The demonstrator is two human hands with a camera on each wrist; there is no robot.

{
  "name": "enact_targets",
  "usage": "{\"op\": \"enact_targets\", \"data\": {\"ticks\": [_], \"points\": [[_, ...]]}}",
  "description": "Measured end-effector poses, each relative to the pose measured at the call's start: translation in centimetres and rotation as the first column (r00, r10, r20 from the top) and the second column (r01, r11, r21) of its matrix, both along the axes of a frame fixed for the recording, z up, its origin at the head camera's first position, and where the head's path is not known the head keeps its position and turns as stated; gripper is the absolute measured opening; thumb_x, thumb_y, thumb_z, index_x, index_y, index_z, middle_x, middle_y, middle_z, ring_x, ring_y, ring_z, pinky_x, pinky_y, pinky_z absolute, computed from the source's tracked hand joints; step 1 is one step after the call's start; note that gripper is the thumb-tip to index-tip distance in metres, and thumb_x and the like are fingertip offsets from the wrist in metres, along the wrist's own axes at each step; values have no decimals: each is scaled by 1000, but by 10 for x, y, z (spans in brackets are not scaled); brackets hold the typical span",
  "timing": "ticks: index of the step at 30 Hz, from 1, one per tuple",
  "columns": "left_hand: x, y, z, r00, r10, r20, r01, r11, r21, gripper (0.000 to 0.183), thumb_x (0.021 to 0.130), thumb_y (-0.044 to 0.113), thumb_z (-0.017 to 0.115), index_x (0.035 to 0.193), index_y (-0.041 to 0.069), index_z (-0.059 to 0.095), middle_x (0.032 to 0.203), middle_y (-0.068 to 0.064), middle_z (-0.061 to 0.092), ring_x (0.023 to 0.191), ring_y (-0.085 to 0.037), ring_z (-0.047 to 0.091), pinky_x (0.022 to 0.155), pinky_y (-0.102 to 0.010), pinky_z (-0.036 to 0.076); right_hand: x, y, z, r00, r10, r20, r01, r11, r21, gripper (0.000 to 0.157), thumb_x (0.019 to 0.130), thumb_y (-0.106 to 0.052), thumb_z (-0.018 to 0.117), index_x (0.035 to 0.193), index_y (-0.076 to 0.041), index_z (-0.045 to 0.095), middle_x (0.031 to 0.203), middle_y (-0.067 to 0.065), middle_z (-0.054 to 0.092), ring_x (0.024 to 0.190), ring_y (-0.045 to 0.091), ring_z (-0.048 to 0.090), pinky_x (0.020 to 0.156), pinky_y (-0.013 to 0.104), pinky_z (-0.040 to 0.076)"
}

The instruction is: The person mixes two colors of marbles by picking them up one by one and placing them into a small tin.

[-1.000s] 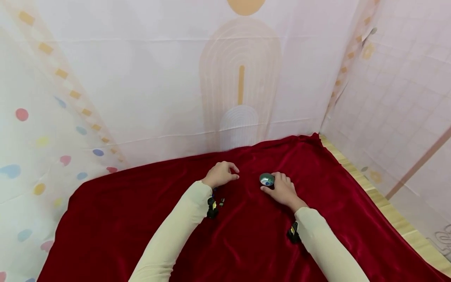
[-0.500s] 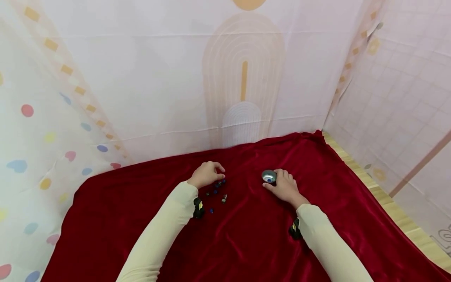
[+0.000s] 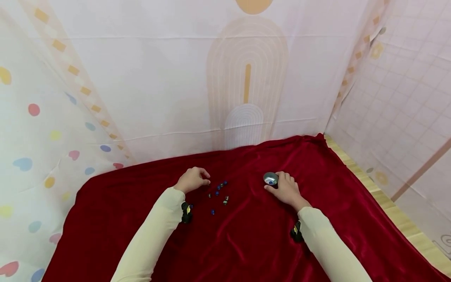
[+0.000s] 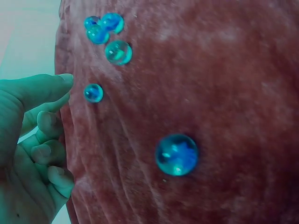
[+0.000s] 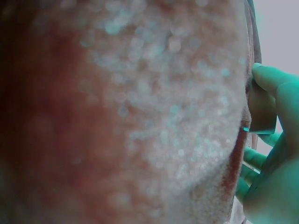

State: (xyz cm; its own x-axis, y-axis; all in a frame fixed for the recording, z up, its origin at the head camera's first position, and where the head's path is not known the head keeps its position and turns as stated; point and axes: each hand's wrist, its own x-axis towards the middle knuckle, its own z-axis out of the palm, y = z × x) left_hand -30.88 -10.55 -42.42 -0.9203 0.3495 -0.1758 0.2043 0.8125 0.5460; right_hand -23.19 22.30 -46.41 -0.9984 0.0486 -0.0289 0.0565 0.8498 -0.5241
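Several glass marbles [image 3: 217,193], blue and greenish clear, lie loose on a dark red velvet cloth [image 3: 253,239]. My left hand [image 3: 193,179] is just left of them, fingers loosely bent, and I see nothing between thumb and fingers. In the left wrist view a blue marble [image 4: 177,155] lies closest to the camera, with a smaller-looking marble [image 4: 93,93] near the fingertips. To the right, my right hand [image 3: 287,190] grips a small silvery metal bowl [image 3: 268,174] from its right side. At least one blue marble [image 3: 271,183] shows inside it. The right wrist view shows the bowl's side [image 5: 261,109] between thumb and fingers.
Behind the cloth stands a white patterned fabric backdrop [image 3: 158,90], with more fabric at the left and right. A strip of light wood [image 3: 398,213] shows along the cloth's right edge. Black wrist cameras [image 3: 186,212] sit on both wrists.
My left hand has moved left across the cloth, uncovering marbles that were hidden behind it and the sleeve. My right hand keeps holding the bowl in nearly the same place.
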Motion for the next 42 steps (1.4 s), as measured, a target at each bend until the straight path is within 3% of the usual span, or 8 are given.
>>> {"op": "enact_targets", "data": {"ticks": [6,22,26,31,36,42], "points": [[0,-4,-9,1000,3,8,-3,1000,-13,24,88,21,69,109,9,71,106,-10,68,82,-18,57,73,-35,49,2,1,-2,1000,1,8,0,1000,-10,66,90,-44,63,132,1,40,131,23,45,124,43,40,99,55,34],[2,-5,-16,1000,12,15,-11,999,-52,23,87,20,70,107,10,72,110,-9,69,85,-19,59,76,-40,49,3,0,-4,1000,-3,-7,3,1000,-13,63,89,-41,65,130,1,42,129,22,47,122,42,42,98,55,34],[2,-5,-16,1000,15,7,-14,998,-57,22,86,20,69,106,11,72,111,-9,69,87,-20,60,79,-43,49,2,-1,-3,1000,0,-14,0,1000,-16,64,89,-42,65,130,1,42,129,22,47,122,42,42,98,55,34],[2,-3,-16,1000,10,-8,-11,998,-68,16,87,19,69,101,13,73,106,-7,70,82,-17,59,74,-37,49,2,-1,-5,1000,0,-12,0,1000,-17,64,89,-42,65,130,0,42,129,22,47,122,42,42,99,55,34],[-5,1,-14,1000,9,-24,-11,998,-64,15,86,20,70,99,13,73,104,-6,71,82,-17,59,74,-37,49,2,-1,-4,1000,-4,-15,4,1000,-16,64,89,-42,65,130,1,42,129,22,47,122,42,42,98,55,35],[-14,9,-1,999,-12,-53,8,997,-71,17,86,21,70,101,12,73,99,-5,71,77,-16,56,68,-35,48,-1,0,-3,1000,-16,-19,16,1000,-14,63,89,-41,65,130,1,42,129,22,47,123,41,42,99,55,35]]}}
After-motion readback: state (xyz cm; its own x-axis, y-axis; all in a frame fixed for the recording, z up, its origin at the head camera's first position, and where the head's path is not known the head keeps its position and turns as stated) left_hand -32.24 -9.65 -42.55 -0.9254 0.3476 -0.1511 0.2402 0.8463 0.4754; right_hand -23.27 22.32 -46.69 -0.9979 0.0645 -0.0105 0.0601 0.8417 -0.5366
